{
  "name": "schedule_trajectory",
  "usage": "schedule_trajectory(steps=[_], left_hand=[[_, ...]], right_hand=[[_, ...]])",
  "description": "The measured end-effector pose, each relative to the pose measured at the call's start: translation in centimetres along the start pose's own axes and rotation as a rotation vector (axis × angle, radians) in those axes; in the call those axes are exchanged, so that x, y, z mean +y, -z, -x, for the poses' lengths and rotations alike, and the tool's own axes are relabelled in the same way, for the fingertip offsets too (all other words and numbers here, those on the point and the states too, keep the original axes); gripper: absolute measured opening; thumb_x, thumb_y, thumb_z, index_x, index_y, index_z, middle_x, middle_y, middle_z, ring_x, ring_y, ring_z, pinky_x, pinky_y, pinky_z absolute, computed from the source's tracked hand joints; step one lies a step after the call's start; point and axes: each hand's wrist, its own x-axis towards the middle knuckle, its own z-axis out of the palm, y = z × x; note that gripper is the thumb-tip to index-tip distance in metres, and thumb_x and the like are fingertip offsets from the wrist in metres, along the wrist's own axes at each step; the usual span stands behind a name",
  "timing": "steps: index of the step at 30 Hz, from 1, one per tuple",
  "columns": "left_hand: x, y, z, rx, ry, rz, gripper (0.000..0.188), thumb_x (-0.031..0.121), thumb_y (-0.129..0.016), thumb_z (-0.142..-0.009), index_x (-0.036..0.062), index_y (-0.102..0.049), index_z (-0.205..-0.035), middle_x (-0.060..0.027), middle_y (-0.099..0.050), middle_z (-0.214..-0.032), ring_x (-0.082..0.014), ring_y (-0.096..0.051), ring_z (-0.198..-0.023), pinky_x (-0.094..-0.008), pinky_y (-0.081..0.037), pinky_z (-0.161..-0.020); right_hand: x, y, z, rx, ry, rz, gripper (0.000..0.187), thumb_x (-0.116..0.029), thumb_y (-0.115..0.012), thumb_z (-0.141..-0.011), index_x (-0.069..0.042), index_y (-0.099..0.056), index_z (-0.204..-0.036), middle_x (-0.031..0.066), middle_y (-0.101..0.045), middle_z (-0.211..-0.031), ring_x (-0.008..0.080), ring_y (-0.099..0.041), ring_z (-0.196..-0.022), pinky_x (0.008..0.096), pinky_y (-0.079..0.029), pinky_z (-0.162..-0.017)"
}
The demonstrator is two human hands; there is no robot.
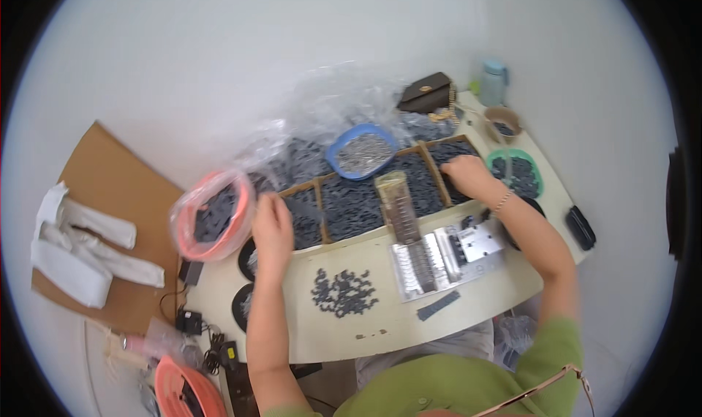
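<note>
Reaching: both hands (left hand (pixel 272 227), right hand (pixel 466 174)) in parts tray (pixel 365 238).

The left hand (pixel 272 227) rests in the left compartment of the divided tray (pixel 365 197) of small dark parts; the right hand (pixel 468 174) reaches into the compartment at 2 o'clock. A loose pile of dark parts (pixel 342 292) lies on the bench (pixel 329 329) at 6 o'clock of the tray, left of a metal fixture (pixel 442 256).

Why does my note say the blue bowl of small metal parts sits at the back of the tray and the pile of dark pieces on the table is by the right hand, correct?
Not quite. The head view shows the pile of dark pieces by the left hand, not the right hand, which is in the tray. The blue bowl part is right.
</note>
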Motion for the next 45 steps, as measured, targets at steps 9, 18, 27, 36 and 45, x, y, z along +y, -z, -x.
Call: schedule_trajectory(steps=[9,18,27,36,45], left_hand=[[-8.4,2.5,-4.9,0.132,-0.322,-0.501,0.018,0.013,-0.064,-0.081,0.0016,-0.066,-0.095,-0.0174,-0.064,-0.094,-0.0354,-0.059,-0.091,-0.0442,-0.047,-0.08],[-8.9,-6.9,-0.3,-0.378,-0.246,-0.438,0.017,0.006,-0.06,-0.078,0.005,-0.071,-0.091,-0.0167,-0.063,-0.087,-0.035,-0.061,-0.088,-0.0448,-0.049,-0.079],[-8.6,-4.6,-0.2,-0.255,-0.353,-0.517,0.021,0.0,-0.057,-0.077,0.005,-0.071,-0.092,-0.0158,-0.063,-0.081,-0.0329,-0.062,-0.081,-0.0416,-0.051,-0.074],[3.8,-7.0,11.0,-0.758,-0.017,0.34,0.017,0.004,-0.066,-0.082,0.0027,-0.065,-0.099,-0.0079,-0.064,-0.091,-0.0159,-0.062,-0.08,-0.0287,-0.05,-0.071],[5.1,-9.5,14.8,-0.557,-0.273,0.214,0.012,0.005,-0.072,-0.069,0.0049,-0.065,-0.079,-0.0089,-0.059,-0.081,-0.0273,-0.056,-0.082,-0.0367,-0.043,-0.074]], right_hand=[[0.0,3.7,2.1,0.223,-0.042,-0.394,0.01,-0.005,-0.062,-0.079,-0.006,-0.068,-0.087,0.0136,-0.063,-0.08,0.0334,-0.062,-0.079,0.0411,-0.05,-0.07],[-4.0,6.7,5.0,0.16,0.072,-0.42,0.01,-0.016,-0.066,-0.082,-0.006,-0.066,-0.082,0.0103,-0.061,-0.078,0.0281,-0.061,-0.074,0.0379,-0.049,-0.067],[-7.2,6.6,7.7,0.145,0.183,-0.557,0.011,-0.016,-0.065,-0.083,-0.005,-0.064,-0.082,0.0085,-0.057,-0.08,0.0277,-0.059,-0.075,0.0381,-0.048,-0.066],[-8.8,4.8,9.2,0.034,0.212,-0.75,0.013,-0.014,-0.062,-0.086,-0.003,-0.064,-0.092,0.011,-0.061,-0.084,0.0298,-0.061,-0.082,0.0386,-0.049,-0.072],[-10.4,3.7,9.9,-0.037,0.298,-0.695,0.009,-0.017,-0.062,-0.085,-0.01,-0.064,-0.091,0.0082,-0.058,-0.086,0.0285,-0.06,-0.085,0.0388,-0.049,-0.074]])
